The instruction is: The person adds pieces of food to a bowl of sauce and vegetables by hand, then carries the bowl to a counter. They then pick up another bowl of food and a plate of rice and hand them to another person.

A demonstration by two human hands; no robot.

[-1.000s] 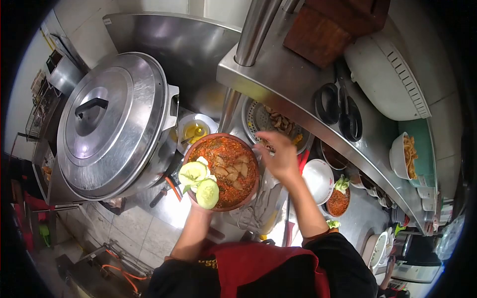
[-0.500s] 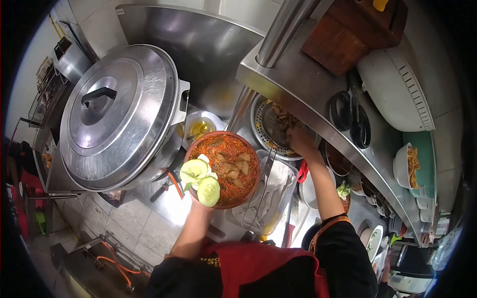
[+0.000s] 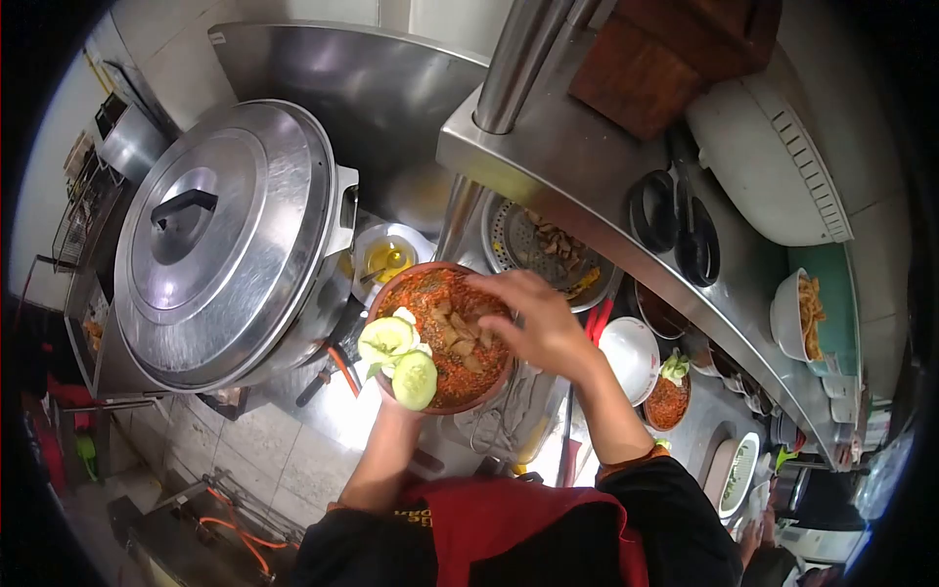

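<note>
A round clay bowl (image 3: 445, 400) of red, grainy food is held up by my left hand (image 3: 393, 411), mostly hidden beneath its near left edge. Cucumber slices (image 3: 413, 380) and pale leaves lie on the bowl's left side, and brown meat pieces (image 3: 460, 338) rest near its middle. Over the bowl's right side hovers my right hand (image 3: 528, 318), its fingers spread apart. Behind it, a perforated metal tray (image 3: 504, 235) holds more meat pieces (image 3: 556, 243).
A large lidded pot (image 3: 225, 245) stands at left. Beside it is a bowl of yellow liquid (image 3: 389, 256). A steel shelf (image 3: 587, 157) crosses the upper right. A white bowl (image 3: 628, 360) and another filled clay bowl (image 3: 667, 403) lie at right. Another person's hand (image 3: 751, 538) shows lower right.
My right hand has moved from the meat in the perforated tray to above the clay bowl, and its fingers have spread. The view has shifted slightly.
</note>
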